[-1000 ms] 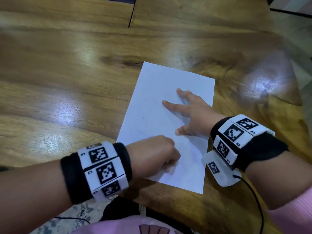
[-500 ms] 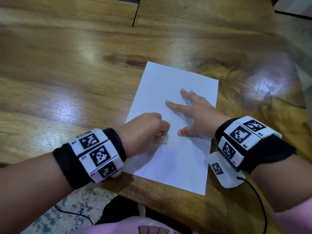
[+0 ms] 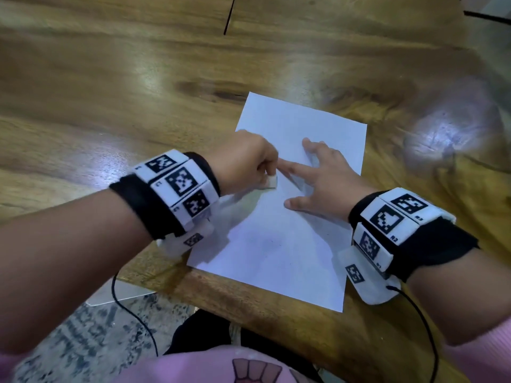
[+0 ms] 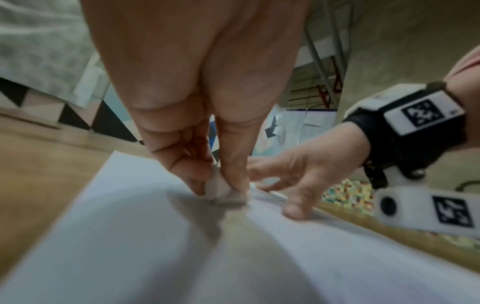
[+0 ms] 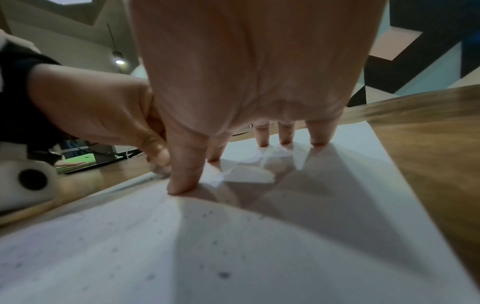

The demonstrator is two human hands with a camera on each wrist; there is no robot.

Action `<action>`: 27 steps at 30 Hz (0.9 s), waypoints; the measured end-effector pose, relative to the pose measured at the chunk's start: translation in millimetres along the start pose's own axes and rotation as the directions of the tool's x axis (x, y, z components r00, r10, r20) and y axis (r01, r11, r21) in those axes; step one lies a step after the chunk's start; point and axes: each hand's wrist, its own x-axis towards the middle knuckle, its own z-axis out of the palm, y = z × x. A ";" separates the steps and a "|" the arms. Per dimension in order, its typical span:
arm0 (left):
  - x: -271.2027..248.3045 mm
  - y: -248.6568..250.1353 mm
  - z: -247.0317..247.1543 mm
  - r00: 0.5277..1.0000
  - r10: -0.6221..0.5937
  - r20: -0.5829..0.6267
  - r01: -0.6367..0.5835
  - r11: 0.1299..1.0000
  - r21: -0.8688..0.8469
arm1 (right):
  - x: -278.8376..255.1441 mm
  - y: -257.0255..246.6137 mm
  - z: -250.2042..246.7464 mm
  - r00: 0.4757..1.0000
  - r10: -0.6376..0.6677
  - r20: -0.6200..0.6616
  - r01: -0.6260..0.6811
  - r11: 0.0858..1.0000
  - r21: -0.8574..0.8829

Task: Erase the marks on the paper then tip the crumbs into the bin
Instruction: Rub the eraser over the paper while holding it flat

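Note:
A white sheet of paper (image 3: pixel 279 244) lies on the wooden table (image 3: pixel 110 92), its near corner close to the table's front edge. My left hand (image 3: pixel 249 164) pinches a small white eraser (image 3: pixel 271 181) and presses it on the paper's left part; the eraser (image 4: pixel 223 191) shows between thumb and fingers in the left wrist view. My right hand (image 3: pixel 323 181) lies flat on the paper with its fingers spread, its index fingertip just beside the eraser. Small dark crumbs (image 5: pixel 223 274) speckle the paper (image 5: pixel 130 246) in the right wrist view. No bin is in view.
The table's front edge (image 3: pixel 249 308) runs just below the paper, with speckled floor (image 3: pixel 83 327) beyond it. A dark seam (image 3: pixel 229 15) splits the tabletop at the back. A black cable (image 3: pixel 132 313) hangs from the left wrist band.
My left hand has slid with the eraser from the paper's near left corner up towards the middle, beside the right index finger. The right hand has stayed pressed on the sheet.

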 end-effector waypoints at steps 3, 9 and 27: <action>-19.6 1.8 11.0 1.000 0.022 0.006 -0.022 0.999 -0.037 | -0.2 0.0 0.1 1.000 0.006 0.001 -0.006 1.000 0.016; -72.2 0.9 26.0 0.966 0.086 0.243 -0.068 0.994 -0.081 | -1.6 0.0 0.2 1.000 -0.001 0.007 0.001 0.999 0.040; -24.3 1.1 13.6 0.999 0.029 0.034 -0.029 1.000 0.012 | -1.6 0.4 2.9 1.000 -0.004 -0.016 0.005 0.998 0.069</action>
